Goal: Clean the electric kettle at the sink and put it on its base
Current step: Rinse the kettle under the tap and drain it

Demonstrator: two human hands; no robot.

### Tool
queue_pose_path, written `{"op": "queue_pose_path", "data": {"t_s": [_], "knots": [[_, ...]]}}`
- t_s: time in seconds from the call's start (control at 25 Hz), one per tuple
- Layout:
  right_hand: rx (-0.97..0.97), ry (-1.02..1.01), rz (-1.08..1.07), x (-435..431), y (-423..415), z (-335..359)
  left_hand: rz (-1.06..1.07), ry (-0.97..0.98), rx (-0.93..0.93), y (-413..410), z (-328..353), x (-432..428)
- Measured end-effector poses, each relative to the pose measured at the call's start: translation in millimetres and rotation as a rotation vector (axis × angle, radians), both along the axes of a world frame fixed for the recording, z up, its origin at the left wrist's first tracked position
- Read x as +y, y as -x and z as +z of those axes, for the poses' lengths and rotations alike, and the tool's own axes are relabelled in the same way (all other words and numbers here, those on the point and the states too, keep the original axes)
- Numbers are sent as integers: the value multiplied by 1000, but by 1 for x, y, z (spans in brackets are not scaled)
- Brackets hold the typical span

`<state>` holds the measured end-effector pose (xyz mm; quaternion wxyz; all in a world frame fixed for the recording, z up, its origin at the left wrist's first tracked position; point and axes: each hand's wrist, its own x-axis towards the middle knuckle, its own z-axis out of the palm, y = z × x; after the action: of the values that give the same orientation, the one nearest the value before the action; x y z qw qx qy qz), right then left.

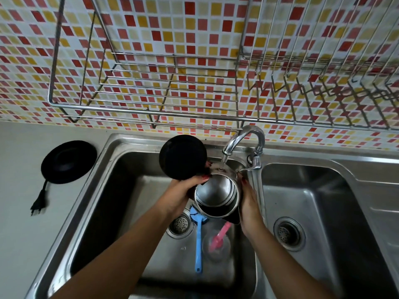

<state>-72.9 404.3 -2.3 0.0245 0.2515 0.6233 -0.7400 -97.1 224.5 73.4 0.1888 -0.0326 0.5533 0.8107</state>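
Forearms: both enter from the bottom edge, cut off below the elbow.
Left basin point(103, 212): stainless steel, with a round drain strainer point(180, 224) partly behind the left wrist.
Blue utensil point(198, 244): long-handled and lying on the basin floor; its head is mostly hidden under the kettle.
Pink item point(219, 236): sits in what looks like a clear cup; it is blurred and its kind is unclear.
Electric kettle point(218, 197): steel, held above the left basin and tipped so its mouth faces the camera. Its black lid point(182, 159) hangs open to the left.
Left hand point(181, 195): grasps the kettle's left side, with red-nailed fingertips curled at the rim below the lid.
Right hand point(250, 203): lies against the kettle's right wall with the fingers running up it. The thumb is hidden, so I cannot tell whether it grips or only presses.
Tap point(244, 139): a curved chrome spout, with water falling from it onto the kettle's far rim.
Right basin point(313, 201): has its own drain and is cut off at the right edge.
Kettle base point(69, 161): a black disc on the grey counter, well apart from the kettle. Its plug point(38, 207) lies loose.
Dish rack point(151, 93): a wire rack on the mosaic-tiled wall, cut off at the top.
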Motion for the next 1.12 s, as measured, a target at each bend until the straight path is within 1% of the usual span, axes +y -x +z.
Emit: {"op": "queue_pose_path", "data": {"t_s": [0.2,0.32,0.36,0.4,0.44,0.48,0.52,0.6,0.68,0.76,0.96,1.12], "knots": [[-70,61,-37,1,6,5,60,-18,-56,1,0,5],[17,22,-1,-5,13,19,178,-73,-208,3,4,-2],[57,-12,-2,-7,18,23,222,-123,-269,5,7,-2],[53,-5,-18,-10,23,31,263,-182,-327,7,12,0],[36,27,-26,-13,28,40,296,-221,-381,9,19,4],[-12,80,-56,-15,35,44,317,-220,-426,12,26,9],[-49,116,-83,-14,39,45,315,-184,-461,16,30,14],[-162,125,-115,-11,46,49,257,-95,-513,22,41,24],[-224,163,-165,-7,53,52,210,-45,-541,28,49,29],[-253,165,-185,-2,60,54,199,-48,-545,32,59,32],[-262,167,-243,8,60,55,165,-18,-559,35,76,46],[-244,152,-181,0,60,58,203,-69,-561,34,67,32]]}}
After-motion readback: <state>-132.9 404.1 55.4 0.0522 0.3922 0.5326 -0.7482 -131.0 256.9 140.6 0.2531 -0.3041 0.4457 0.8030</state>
